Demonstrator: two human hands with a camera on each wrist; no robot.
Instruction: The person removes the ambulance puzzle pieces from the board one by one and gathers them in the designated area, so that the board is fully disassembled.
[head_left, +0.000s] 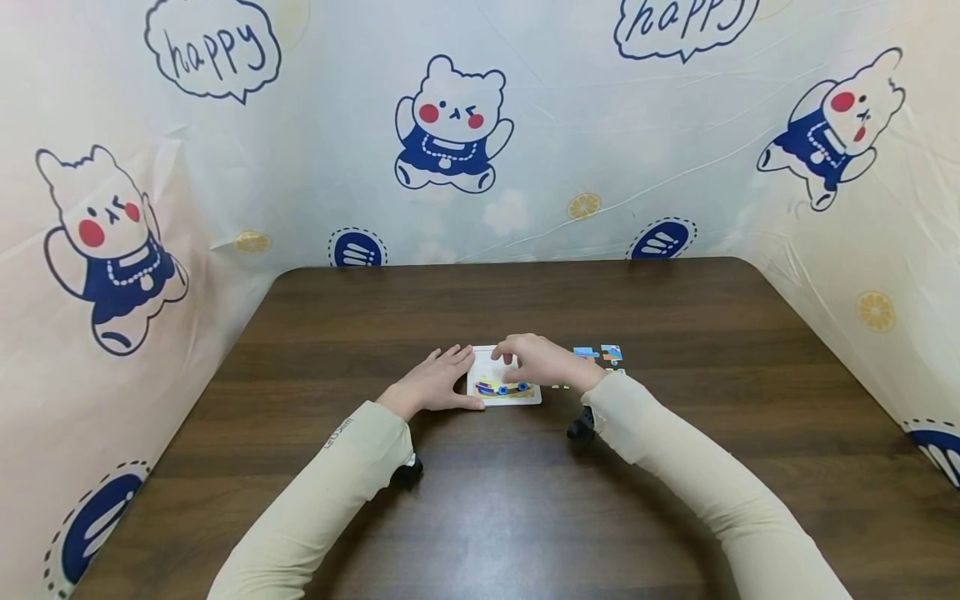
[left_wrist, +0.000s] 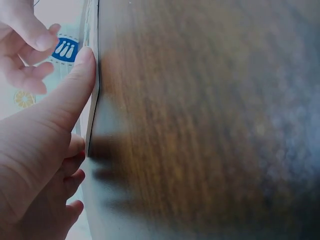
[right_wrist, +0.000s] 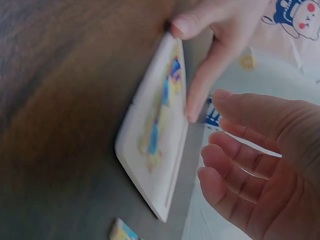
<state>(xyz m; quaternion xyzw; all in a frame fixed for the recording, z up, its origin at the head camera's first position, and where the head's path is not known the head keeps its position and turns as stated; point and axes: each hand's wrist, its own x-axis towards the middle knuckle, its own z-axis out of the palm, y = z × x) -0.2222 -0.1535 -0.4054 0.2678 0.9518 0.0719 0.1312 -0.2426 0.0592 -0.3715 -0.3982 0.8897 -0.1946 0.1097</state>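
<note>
Sleeves (head_left: pixel 322 492): pale, over the near part of a dark wood-grain table (head_left: pixel 495 500). Left hand (head_left: pixel 431 385): thumb and fingers extended, spread wide, touching the left side of a white puzzle board (head_left: pixel 486 365). Board: on the table, colourful picture along its near part. Right hand (head_left: pixel 538 363): above the board, fingers loosely bent, nothing visible held. Puzzle pieces (head_left: pixel 612 352): several, loose, right of the board. Backdrop (head_left: pixel 555 108): pale, cartoon-printed.
</note>
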